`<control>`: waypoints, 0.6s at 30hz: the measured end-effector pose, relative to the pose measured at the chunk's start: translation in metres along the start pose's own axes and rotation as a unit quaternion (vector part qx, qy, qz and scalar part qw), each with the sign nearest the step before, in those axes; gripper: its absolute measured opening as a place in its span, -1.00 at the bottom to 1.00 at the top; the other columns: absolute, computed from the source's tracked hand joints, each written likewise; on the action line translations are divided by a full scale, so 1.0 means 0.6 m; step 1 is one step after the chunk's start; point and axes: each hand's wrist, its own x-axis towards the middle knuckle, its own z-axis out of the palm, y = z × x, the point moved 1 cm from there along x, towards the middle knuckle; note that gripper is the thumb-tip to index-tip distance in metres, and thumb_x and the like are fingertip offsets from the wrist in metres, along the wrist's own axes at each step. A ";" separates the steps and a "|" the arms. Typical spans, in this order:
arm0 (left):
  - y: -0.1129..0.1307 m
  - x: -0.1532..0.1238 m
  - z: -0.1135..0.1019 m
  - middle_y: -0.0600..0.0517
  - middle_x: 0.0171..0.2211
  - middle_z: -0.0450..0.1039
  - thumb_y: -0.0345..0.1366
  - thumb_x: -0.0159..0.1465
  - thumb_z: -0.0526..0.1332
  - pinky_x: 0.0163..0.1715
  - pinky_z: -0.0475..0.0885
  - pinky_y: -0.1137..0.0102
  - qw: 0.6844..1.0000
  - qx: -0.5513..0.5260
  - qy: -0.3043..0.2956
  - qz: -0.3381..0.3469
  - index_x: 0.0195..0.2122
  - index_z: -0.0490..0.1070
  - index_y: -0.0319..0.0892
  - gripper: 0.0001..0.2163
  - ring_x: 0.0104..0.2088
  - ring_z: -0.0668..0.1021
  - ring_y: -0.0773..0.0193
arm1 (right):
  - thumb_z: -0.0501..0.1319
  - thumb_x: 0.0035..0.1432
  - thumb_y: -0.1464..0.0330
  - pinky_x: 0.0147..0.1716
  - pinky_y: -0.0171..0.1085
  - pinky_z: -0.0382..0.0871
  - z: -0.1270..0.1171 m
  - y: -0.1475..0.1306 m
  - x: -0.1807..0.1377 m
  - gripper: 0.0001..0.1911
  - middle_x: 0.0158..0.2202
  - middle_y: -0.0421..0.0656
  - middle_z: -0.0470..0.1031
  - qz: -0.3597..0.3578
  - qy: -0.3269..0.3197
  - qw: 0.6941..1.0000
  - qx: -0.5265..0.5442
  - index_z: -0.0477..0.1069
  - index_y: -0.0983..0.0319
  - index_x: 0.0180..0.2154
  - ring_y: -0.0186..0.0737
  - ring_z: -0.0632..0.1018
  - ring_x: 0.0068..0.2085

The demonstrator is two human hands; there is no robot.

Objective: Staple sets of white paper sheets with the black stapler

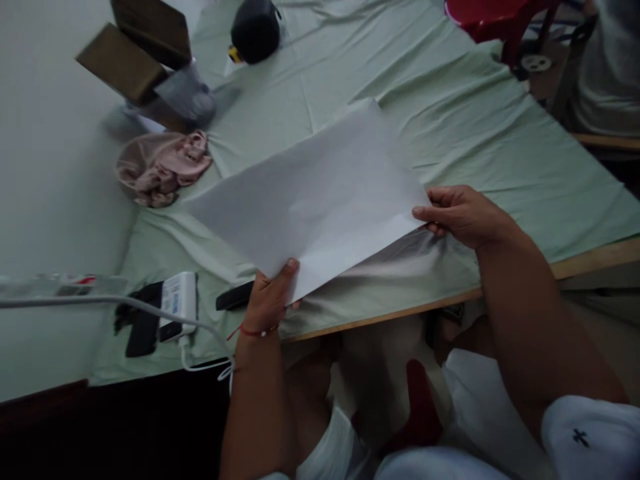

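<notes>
A large white sheet of paper [320,193] is held tilted above a table covered with a pale green cloth [475,120]. My left hand [267,300] pinches the sheet's near corner, thumb on top, with a red thread round the wrist. My right hand [463,215] grips the sheet's right corner, fingers curled under it. Both hands are closed on the paper. The sheet's far edge hangs over the middle of the cloth.
A pink crumpled cloth [160,167] lies at the left. Brown cardboard boxes [135,53] and a dark round object [255,28] sit at the back. A white device with a cable [176,303] and a black object [235,295] lie near the wooden table edge [590,260]. A red chair [495,20] stands far right.
</notes>
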 end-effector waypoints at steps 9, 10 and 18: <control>-0.011 0.006 -0.008 0.21 -0.63 0.32 0.00 0.11 0.56 -0.90 0.09 0.49 0.998 0.052 0.027 0.005 -0.27 0.44 -0.09 -0.60 -0.76 0.26 0.39 | 0.56 0.19 0.18 -0.65 -0.37 0.05 0.008 0.003 0.007 -0.66 -0.60 -0.24 0.36 -0.046 0.038 0.998 -0.007 0.53 0.19 -0.47 -0.46 0.29 -0.59; -0.012 0.006 -0.009 0.21 -0.63 0.32 0.01 0.11 0.56 -0.90 0.10 0.49 0.998 0.056 0.034 0.007 -0.27 0.44 -0.09 -0.59 -0.76 0.26 0.40 | 0.57 0.18 0.18 -0.65 -0.37 0.08 0.008 0.003 0.006 -0.67 -0.58 -0.23 0.39 -0.043 0.029 0.999 0.001 0.55 0.19 -0.44 -0.46 0.31 -0.58; -0.016 0.004 -0.021 0.20 -0.56 0.37 -0.01 0.11 0.58 -0.88 0.15 0.49 0.998 0.042 0.044 0.019 -0.17 0.45 -0.11 -0.55 -0.73 0.30 0.39 | 0.66 -0.01 0.19 -0.70 -0.39 0.11 0.001 0.007 0.005 -0.65 -0.53 -0.17 0.54 0.000 -0.002 0.999 0.045 0.59 0.21 -0.41 -0.47 0.30 -0.61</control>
